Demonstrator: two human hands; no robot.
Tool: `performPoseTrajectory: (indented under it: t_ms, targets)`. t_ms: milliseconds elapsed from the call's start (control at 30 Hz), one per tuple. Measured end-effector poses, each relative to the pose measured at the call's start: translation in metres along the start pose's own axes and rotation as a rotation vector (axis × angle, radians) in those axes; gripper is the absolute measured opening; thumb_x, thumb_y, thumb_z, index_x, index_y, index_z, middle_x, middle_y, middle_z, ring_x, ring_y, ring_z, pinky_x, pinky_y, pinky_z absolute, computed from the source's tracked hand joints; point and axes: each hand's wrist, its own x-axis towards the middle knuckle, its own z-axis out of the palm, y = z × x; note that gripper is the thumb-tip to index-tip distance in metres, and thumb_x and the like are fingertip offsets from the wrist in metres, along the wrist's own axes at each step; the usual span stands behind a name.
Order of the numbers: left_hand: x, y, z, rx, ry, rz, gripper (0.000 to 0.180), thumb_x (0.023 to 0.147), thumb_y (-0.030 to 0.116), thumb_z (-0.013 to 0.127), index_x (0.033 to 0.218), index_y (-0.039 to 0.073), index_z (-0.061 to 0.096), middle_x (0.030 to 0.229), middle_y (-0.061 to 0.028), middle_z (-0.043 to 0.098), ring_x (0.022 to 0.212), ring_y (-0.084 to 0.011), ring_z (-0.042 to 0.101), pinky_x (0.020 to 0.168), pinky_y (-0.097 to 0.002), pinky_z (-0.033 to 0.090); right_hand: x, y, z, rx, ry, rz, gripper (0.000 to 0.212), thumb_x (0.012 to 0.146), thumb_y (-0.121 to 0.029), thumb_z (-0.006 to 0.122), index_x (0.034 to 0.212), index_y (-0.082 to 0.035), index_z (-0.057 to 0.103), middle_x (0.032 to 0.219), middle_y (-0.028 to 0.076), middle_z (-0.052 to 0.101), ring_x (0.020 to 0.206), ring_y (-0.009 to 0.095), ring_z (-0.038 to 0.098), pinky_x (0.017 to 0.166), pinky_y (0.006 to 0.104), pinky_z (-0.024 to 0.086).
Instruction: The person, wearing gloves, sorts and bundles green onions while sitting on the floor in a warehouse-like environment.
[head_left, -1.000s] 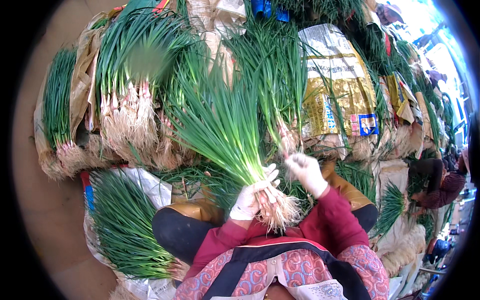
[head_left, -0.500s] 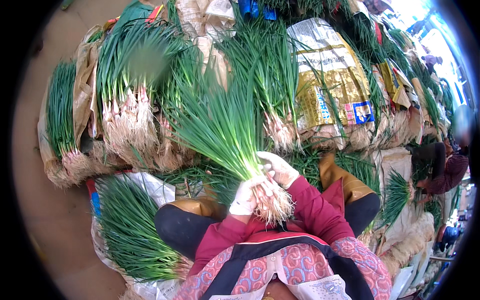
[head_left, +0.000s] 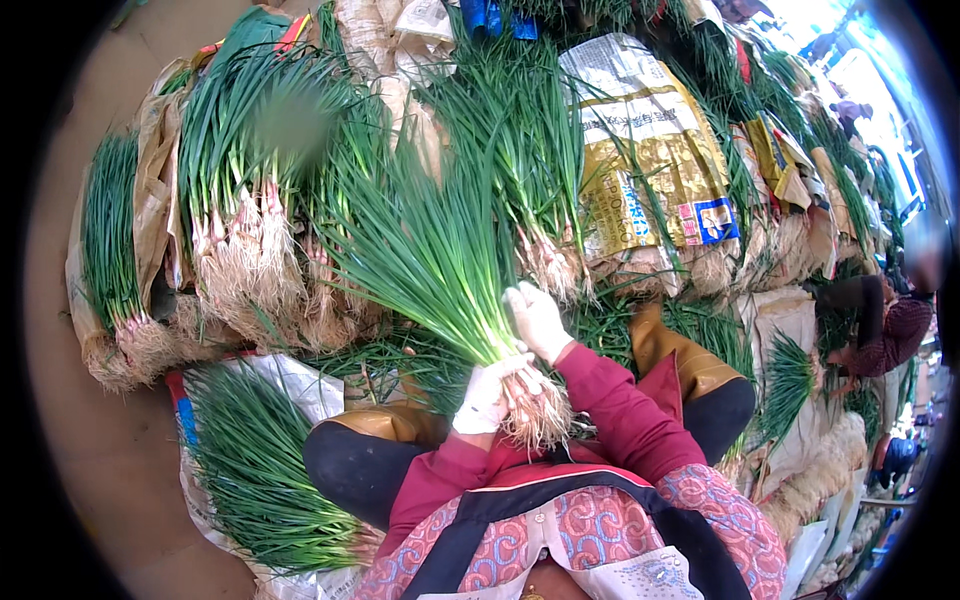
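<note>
My white-gloved left hand (head_left: 484, 398) is closed round the lower stems of a large bunch of spring onions (head_left: 455, 270). The green leaves fan out away from me to the upper left, and the pale, stringy roots (head_left: 537, 412) hang over my lap. My right hand (head_left: 540, 322), also gloved, is against the right side of the stems, higher than the left. Its fingers are bent and close together; what they pinch, if anything, is too small to make out. Loose green leaves (head_left: 600, 335) lie beyond my right hand.
Root-ended bunches (head_left: 250, 230) are stacked in a row in front of me, partly covered by a gold-and-white sack (head_left: 655, 160). Another bunch (head_left: 265, 460) lies on white sheeting at my left knee. Brown floor (head_left: 110, 470) borders the left. Another person (head_left: 890, 335) works at far right.
My right hand has moved up and slightly left along the stems, away from the left hand. The left hand keeps its hold, and the bunch has shifted slightly left in view.
</note>
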Motion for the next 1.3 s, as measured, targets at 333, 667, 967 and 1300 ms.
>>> performPoseTrajectory:
  t_ms: [333,667,967,1300]
  targets:
    - [-0.002,0.006,0.014,-0.059,0.046,-0.02,0.053,0.076,0.0,0.06,0.126,-0.001,0.041,0.111,-0.0154,0.058,0.082,-0.0224,0.063,0.07,-0.0353,0.055,0.013,-0.01,-0.098,-0.517,-0.69,0.378,0.051,0.086,-0.051,0.046,0.091,-0.005,0.068,0.089,0.019,0.065,0.089,0.034,0.061,0.083,0.0389,0.046]
    - [0.01,0.002,0.017,-0.085,-0.054,-0.039,0.059,0.075,0.003,0.061,0.13,0.002,0.039,0.129,-0.016,0.047,0.095,-0.0186,0.058,0.081,-0.0365,0.052,0.06,0.138,-0.093,-0.701,-0.13,0.419,0.025,0.084,-0.028,0.053,0.094,-0.007,0.063,0.087,0.017,0.064,0.083,0.035,0.061,0.075,0.0432,0.046]
    - [0.012,-0.003,0.016,-0.152,-0.062,-0.013,0.049,0.076,-0.002,0.057,0.123,-0.003,0.043,0.129,-0.0175,0.048,0.119,-0.0284,0.048,0.099,-0.0396,0.042,-0.028,-0.02,-0.107,-0.177,-0.087,0.229,0.025,0.087,-0.032,0.056,0.089,-0.009,0.065,0.071,0.011,0.062,0.062,0.021,0.063,0.06,0.0316,0.048]
    - [0.01,-0.008,0.002,-0.072,-0.021,-0.081,0.046,0.077,0.005,0.059,0.122,-0.003,0.046,0.111,-0.015,0.058,0.1,-0.0282,0.058,0.084,-0.0414,0.05,-0.015,-0.009,-0.06,0.825,-0.454,0.963,0.038,0.09,-0.043,0.05,0.095,-0.005,0.058,0.076,0.0,0.058,0.057,0.008,0.05,0.052,0.0231,0.041]
